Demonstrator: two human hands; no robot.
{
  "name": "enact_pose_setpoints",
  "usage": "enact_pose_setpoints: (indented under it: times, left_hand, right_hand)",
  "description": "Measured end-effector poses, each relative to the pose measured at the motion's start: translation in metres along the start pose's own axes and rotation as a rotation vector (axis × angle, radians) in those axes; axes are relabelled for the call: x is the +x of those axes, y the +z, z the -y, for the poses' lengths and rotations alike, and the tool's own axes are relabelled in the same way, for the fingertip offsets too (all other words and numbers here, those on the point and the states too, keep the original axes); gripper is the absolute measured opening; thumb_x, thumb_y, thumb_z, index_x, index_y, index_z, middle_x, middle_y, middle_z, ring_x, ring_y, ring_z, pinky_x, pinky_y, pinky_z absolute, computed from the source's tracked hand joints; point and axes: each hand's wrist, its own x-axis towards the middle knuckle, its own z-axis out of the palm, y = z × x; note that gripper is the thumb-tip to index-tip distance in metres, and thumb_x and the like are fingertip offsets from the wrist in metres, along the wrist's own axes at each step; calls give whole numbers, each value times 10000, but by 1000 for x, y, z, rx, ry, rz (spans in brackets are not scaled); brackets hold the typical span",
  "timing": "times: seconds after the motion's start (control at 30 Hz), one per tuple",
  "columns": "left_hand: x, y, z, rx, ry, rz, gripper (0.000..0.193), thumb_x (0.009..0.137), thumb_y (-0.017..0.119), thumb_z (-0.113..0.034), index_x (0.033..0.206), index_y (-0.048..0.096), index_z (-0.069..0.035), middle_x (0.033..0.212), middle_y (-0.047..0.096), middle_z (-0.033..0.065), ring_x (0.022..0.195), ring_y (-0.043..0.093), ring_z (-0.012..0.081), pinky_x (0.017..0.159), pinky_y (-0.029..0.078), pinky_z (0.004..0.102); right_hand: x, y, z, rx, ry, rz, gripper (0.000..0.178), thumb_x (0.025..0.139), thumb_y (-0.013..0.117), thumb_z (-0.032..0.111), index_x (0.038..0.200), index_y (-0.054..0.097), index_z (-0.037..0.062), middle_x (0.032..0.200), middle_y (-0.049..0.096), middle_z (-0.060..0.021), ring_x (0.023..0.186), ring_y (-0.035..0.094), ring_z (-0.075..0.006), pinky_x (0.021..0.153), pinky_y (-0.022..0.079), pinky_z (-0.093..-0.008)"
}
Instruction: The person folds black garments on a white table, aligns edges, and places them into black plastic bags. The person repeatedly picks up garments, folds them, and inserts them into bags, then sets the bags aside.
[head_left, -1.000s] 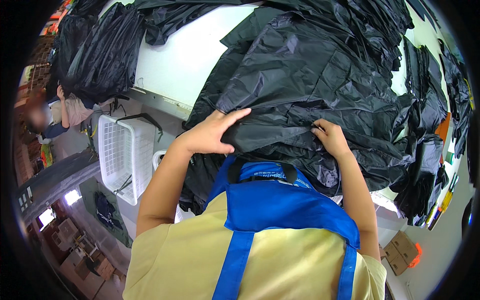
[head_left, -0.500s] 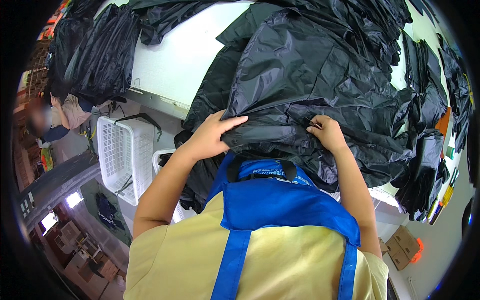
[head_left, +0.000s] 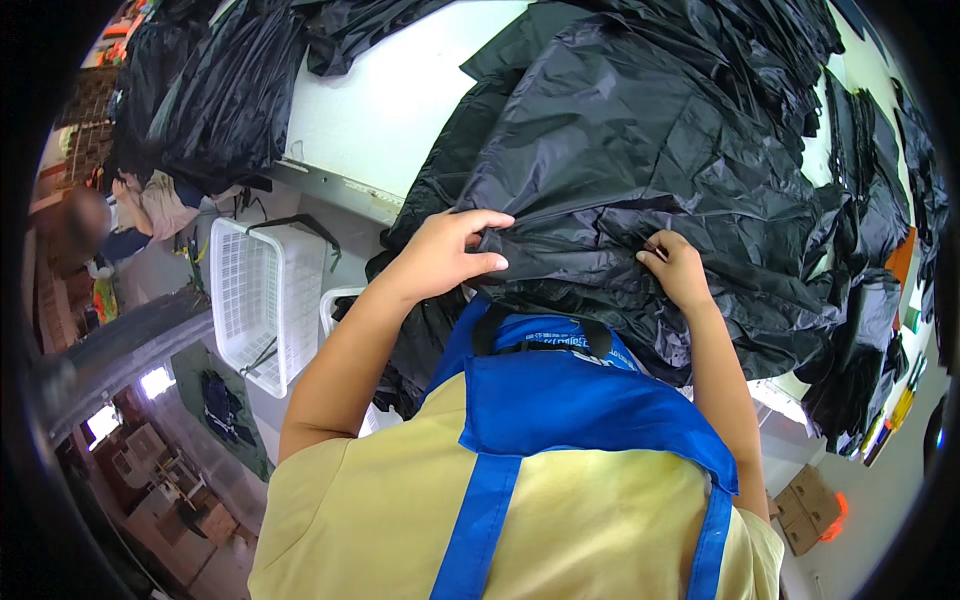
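A big piece of thin, shiny black fabric lies crumpled over the table in front of me. My left hand is at its near left edge, thumb and forefinger stretched apart with creased cloth between them. The other fingers of that hand are mostly hidden. Farther right, my right hand pinches a fold of the same black fabric between thumb and fingers. Folds run between the two hands, and the near part of the cloth hangs toward my blue apron.
More black fabric pieces hang over the table at the left, and others lie at the right. The white tabletop shows between. A white plastic basket stands on the floor at left, with a person beyond. Cardboard boxes sit lower right.
My left thumb and forefinger have come closer together, and the cloth by them is more bunched. My right hand keeps its pinch. The whole view has shifted slightly.
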Motion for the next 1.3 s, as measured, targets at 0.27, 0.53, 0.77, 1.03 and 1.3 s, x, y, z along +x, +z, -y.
enact_pose_setpoints:
  times: [0.27,0.53,0.77,1.03,1.3]
  left_hand:
    - [6,12,14,-419,44,-410,191,831,637,-2,1020,655,16,993,659,58,909,597,130,840,461,253]
    - [-8,-5,-11,174,119,55,335,742,721,-107,1051,647,2,1002,674,79,928,616,145,834,463,272]
    - [-3,11,-23,61,90,-348,191,863,623,-116,993,684,11,931,701,72,876,628,139,814,473,263]
    - [-3,25,-23,16,213,-614,128,841,660,-52,963,649,-14,884,674,44,825,606,95,762,469,231]
    - [-8,20,-15,119,191,-479,127,873,628,-67,930,519,-36,750,598,58,639,554,129,601,438,262]
  right_hand:
    - [-118,-200,-107,751,409,-534,161,872,591,209,963,649,88,681,532,46,512,398,-19,429,273,-203]
    - [-236,-350,-422,-465,1047,-948,548,817,608,504,1134,601,57,1037,654,-188,1000,619,-335,866,466,-442]
    - [-69,-248,-221,-437,256,-866,595,867,622,384,1336,465,54,1305,510,-211,1235,454,-366,1040,343,-423]
    - [-19,-152,-104,-336,-2,-585,534,860,643,252,1316,463,39,1300,502,-199,1222,448,-355,1045,331,-410]
    - [-10,-170,-142,-327,133,-605,524,862,645,289,1289,494,26,1252,531,-206,1188,487,-353,1017,375,-390]
